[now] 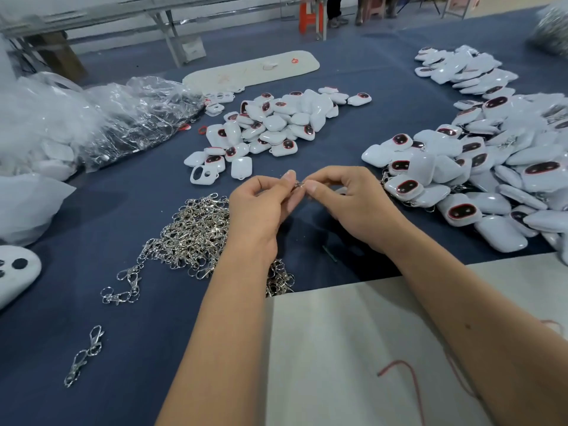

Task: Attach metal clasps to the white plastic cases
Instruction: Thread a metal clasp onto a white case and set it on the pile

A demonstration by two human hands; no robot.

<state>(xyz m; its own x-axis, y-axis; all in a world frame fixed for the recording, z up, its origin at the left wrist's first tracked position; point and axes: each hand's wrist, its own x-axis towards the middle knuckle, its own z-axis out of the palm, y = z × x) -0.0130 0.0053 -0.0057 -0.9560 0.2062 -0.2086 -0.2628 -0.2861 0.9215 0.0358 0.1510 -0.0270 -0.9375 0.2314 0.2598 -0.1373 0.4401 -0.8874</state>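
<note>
Blue-covered table (107,229), heap of metal clasps (190,235), two piles of white cases (270,124), plastic bags (92,118)

A dark blue cloth (123,216) covers the table. Crinkly clear plastic bags (92,118) sit far left. A long white tray (252,70) lies at the back. White paper (353,348) holds a red thread (408,373)

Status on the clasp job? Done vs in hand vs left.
Done: the right pile of cases shows clasps among them, so those look finished. In hand: left hand and right hand both pinch one clasp; no case is held. Left: the middle pile of cases and the loose clasp heap, both large.
</note>
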